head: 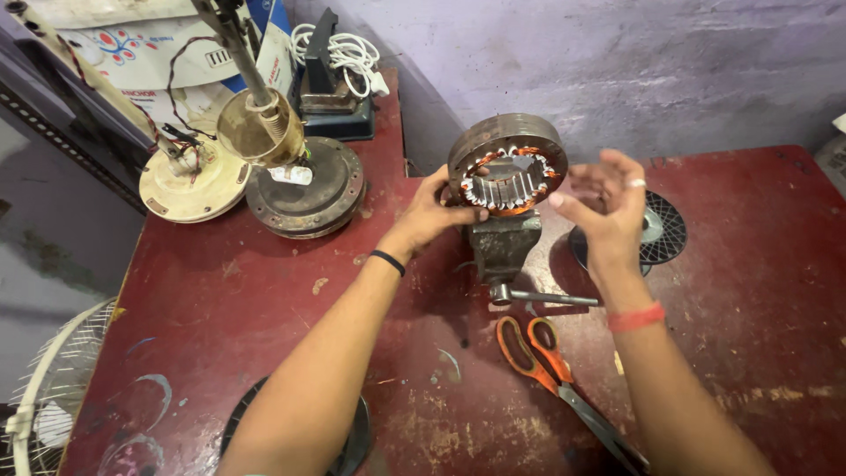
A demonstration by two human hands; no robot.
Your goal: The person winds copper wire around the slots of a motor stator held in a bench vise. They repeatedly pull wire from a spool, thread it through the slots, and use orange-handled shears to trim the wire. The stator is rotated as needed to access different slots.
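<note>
Worn red paint, chipped and scuffed down to pale patches, covered the flat workbench top (220, 291), which stood against a rough, lilac-washed plaster wall (670, 62). Near the middle of the bench sat a small grey cast-metal vise (504, 242) with a plain steel bar handle (551, 299) jutting out to the right. Held upright above the vise was a round motor stator (507, 165): a dull grey, rust-flecked ring of metal with pale toothed slots inside and bands of copper-orange winding wire around the opening. Whether the jaws clamped it could not be told.

The left hand (434, 214), a thin black band at its wrist, curled against the stator's left lower edge, fingers closed around the rim and gripping it. The right hand (608, 201), with a pale ring on one finger and a red band at the wrist, hung just to the right of the stator with fingers spread and loose, gripping nothing.

Behind that hand a black ribbed plastic spool (663, 231) lay flat. Orange-handled scissors (546, 361) with long steel blades lay on the bench close in front of the vise. At the far left stood a dark, grimy round motor housing (308, 189), and beside it a cream disc-shaped cover (189, 181) with thin red and black wires. A coil of white cord (344, 51) rested on a dark block at the back. A white wire fan guard (44, 397) showed at the lower left edge.
</note>
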